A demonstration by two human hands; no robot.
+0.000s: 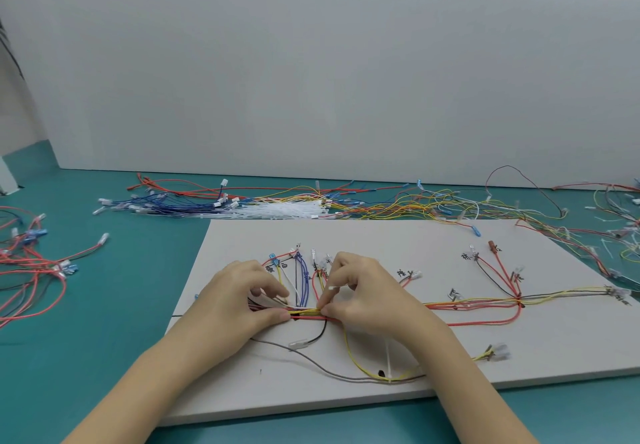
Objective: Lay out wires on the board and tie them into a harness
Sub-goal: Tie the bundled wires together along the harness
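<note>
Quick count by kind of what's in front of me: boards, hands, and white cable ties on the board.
Board: 1
Hands: 2, the left hand gripping the wire bundle, and the right hand
White cable ties plainly showing on the board: 2, the held cable tie pinched by the right hand, and the lower cable tie
Total: 5

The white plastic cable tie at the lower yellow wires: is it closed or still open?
Closed. The white plastic cable tie loops around the yellow wires, its tail pointing up across the white board.

- One white board (450, 350) is lying on the desk (104, 305).
- Two hands, left (239, 300) and right (363, 293), are working.
- Three loose wire heaps are lying around: left (31, 263), far (277, 201), right (616, 222).
</note>
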